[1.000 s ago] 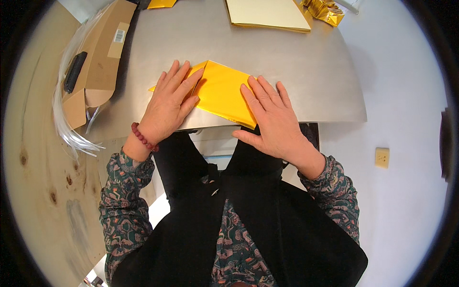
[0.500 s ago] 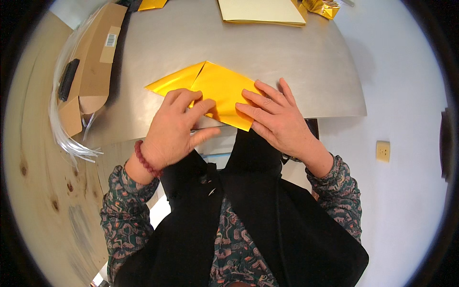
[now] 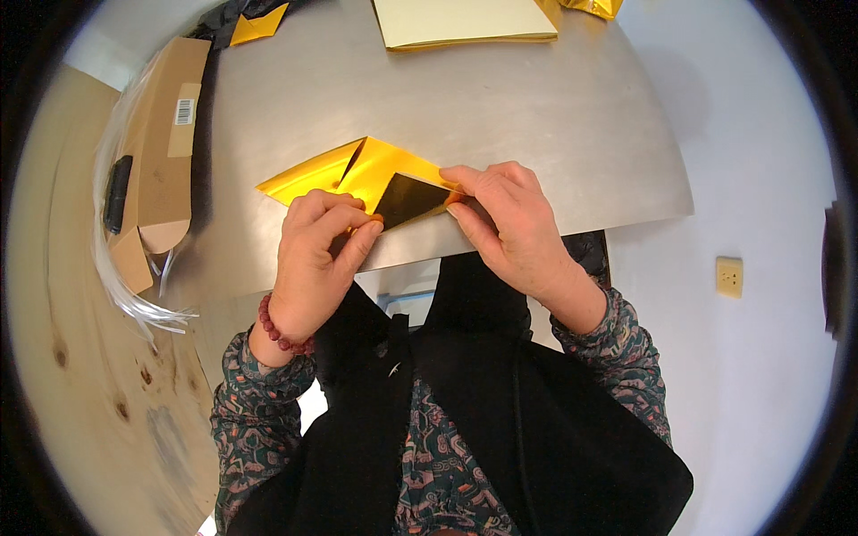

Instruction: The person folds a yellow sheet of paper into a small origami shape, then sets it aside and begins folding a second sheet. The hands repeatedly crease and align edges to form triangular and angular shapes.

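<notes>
A sheet of shiny gold foil paper (image 3: 393, 159) lies near the front edge of the metal table, partly folded. Its left part forms a pointed flap, and a dark, reflective fold stands up on its near right side. My left hand (image 3: 320, 239), with a dark red bead bracelet at the wrist, pinches the near edge of the paper between thumb and fingers. At the right corner, my right hand (image 3: 511, 225) grips the paper with the thumb beneath and the fingers on top. The fingertips partly cover both edges.
A stack of pale, gold-edged paper (image 3: 465, 20) lies at the far side of the table (image 3: 536, 107). A folded gold piece (image 3: 259, 25) is at the far left, crumpled gold foil (image 3: 597, 7) at the far right. On the left stands a cardboard box (image 3: 165, 152) beside clear plastic strips (image 3: 134, 308).
The near right part of the paper has been lifted and turned over into a dark fold. Both hands have gone from lying flat over the sheet to pinching its edges.
</notes>
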{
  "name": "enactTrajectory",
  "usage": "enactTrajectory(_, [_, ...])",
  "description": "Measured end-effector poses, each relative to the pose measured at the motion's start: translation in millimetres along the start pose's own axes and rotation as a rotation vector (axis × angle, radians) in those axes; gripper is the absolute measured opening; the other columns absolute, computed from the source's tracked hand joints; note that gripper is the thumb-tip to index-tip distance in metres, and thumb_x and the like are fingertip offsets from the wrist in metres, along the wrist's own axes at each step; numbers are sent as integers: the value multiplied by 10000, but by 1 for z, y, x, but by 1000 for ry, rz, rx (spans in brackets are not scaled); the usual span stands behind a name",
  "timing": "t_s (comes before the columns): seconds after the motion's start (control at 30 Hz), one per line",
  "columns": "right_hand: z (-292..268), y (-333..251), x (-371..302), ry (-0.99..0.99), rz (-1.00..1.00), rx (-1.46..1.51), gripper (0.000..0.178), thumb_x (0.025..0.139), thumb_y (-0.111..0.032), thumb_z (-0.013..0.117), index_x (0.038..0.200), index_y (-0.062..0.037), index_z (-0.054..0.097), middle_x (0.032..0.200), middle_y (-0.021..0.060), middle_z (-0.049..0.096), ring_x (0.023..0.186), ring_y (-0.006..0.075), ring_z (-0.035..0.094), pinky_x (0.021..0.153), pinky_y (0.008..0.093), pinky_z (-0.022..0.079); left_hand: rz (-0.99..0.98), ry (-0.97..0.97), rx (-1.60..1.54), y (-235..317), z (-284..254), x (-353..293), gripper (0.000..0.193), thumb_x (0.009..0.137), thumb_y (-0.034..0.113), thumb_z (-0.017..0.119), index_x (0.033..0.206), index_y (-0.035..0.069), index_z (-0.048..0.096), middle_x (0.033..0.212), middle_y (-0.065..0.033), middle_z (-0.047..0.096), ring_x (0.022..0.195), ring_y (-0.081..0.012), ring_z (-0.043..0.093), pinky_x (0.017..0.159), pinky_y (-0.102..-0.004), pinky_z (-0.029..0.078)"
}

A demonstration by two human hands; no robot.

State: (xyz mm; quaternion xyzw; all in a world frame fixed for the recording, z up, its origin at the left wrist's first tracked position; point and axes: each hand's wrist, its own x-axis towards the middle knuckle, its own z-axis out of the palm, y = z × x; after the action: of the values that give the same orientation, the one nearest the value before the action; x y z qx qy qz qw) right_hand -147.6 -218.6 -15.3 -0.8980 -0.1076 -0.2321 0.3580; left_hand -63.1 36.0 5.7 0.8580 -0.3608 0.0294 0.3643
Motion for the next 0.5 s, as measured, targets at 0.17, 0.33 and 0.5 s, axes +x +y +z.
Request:
enactTrajectory(0.17, [-1,-5,-2,18,36,-20,375,961,-104,742,1334,-82,716,1068,83,720,1014,295,644,955,430,503,-135,-30,-24,0,-1,7,124,914,110,848,913,32,753,929,-100,648,904,-288,599,807,-380,493])
enactTrajectory(0.33, [-11,-15,-9,64,-3,-252,403,920,-131,775,1318,-78,750,1237,60,683,1117,283,591,969,445,476,-192,-14,-54,5,1,9,156,896,107,866,899,21,737,904,-90,622,871,-259,589,743,-370,490])
enactTrajectory(0.5, [-14,-26,-19,-64,93,-205,493,876,-82,807,1363,-84,739,1191,81,660,1057,282,563,947,407,456,-204,-29,-30,6,1,12,159,893,87,868,908,12,729,951,-91,617,895,-251,601,751,-350,506])
